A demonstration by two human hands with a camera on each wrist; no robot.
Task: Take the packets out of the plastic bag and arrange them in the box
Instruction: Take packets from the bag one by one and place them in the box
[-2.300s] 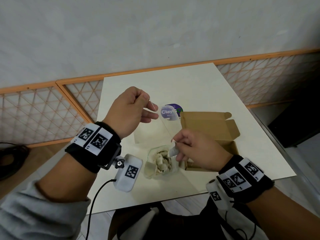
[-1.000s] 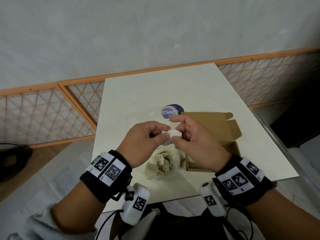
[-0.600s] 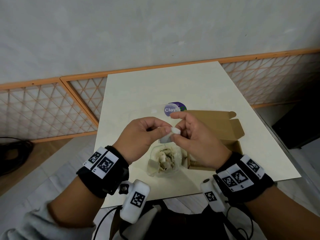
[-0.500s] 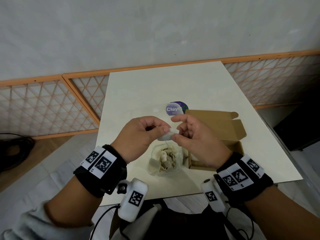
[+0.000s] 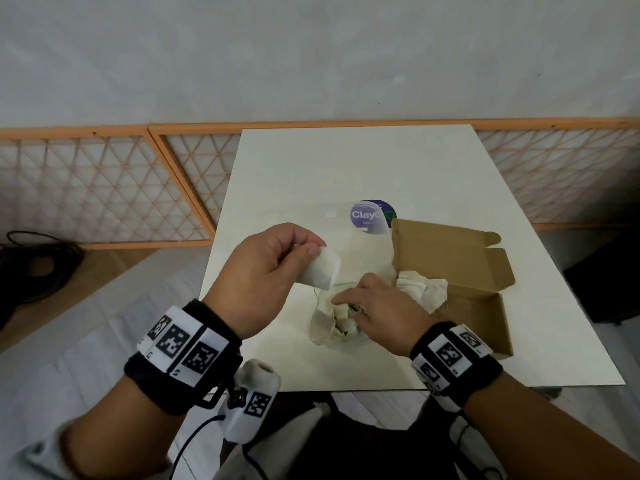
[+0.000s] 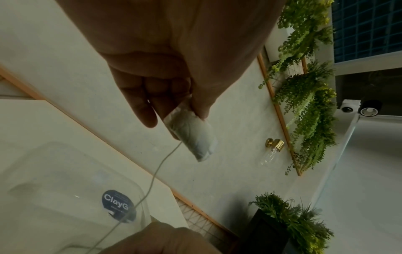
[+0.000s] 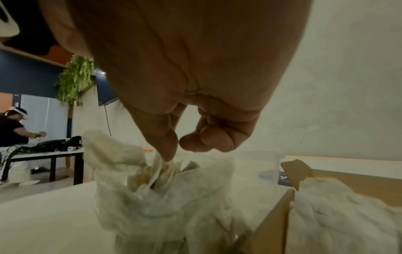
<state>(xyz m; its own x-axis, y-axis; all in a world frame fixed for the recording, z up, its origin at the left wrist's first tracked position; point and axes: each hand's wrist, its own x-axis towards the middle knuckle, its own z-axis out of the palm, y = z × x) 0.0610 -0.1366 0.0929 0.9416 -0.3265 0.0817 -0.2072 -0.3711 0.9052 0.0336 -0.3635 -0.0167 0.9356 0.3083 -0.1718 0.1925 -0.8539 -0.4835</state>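
My left hand pinches one white packet by its top, above the table. A thin string trails from it toward the bag. The clear plastic bag, with a purple sticker, lies beside the open cardboard box. Several packets are heaped at its mouth. My right hand is lowered onto that heap. Its thumb tip touches the packets, the fingers curl beside it, and nothing shows between them. More packets lie in the box.
The cream table ends just in front of my wrists. An orange lattice fence runs behind it, and a black cable lies on the floor at left. Another person works at a distant table.
Both hands held the packet together above the bag. Now the left hand alone holds it, shifted left, and the right hand has dropped onto the packets in the bag.
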